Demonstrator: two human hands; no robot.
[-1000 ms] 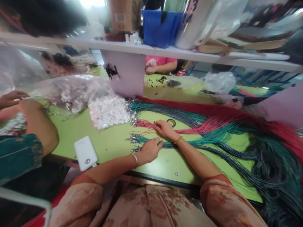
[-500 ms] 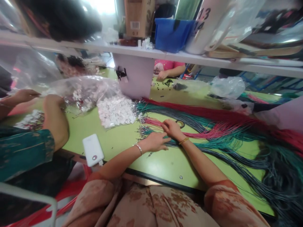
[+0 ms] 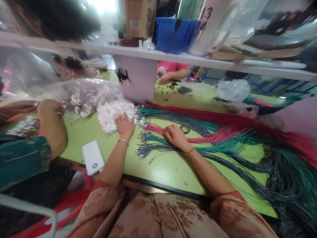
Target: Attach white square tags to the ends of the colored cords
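Note:
My left hand (image 3: 125, 126) lies with fingers spread on a pile of small white plastic connectors (image 3: 107, 115) in a clear bag. My right hand (image 3: 176, 136) has its fingers curled round a bundle of pink wires (image 3: 155, 128), whose ends with metal terminals point left. Just below run green wires (image 3: 156, 138) and dark grey wires (image 3: 155, 147), also with terminals at their left ends. A roll of black tape (image 3: 185, 129) lies beside my right hand. What is under my left fingertips is hidden.
A white power bank (image 3: 93, 158) lies near the front edge of the green table. Long red wires (image 3: 213, 115) stretch across the back. A co-worker's arm (image 3: 52, 125) is at the left. A shelf with a blue bin (image 3: 175, 34) stands above; another person's hand (image 3: 165, 77) shows beyond.
My left hand has moved left from beside my right hand onto the white connectors. My right hand stays at the pink wires. The view has shifted slightly.

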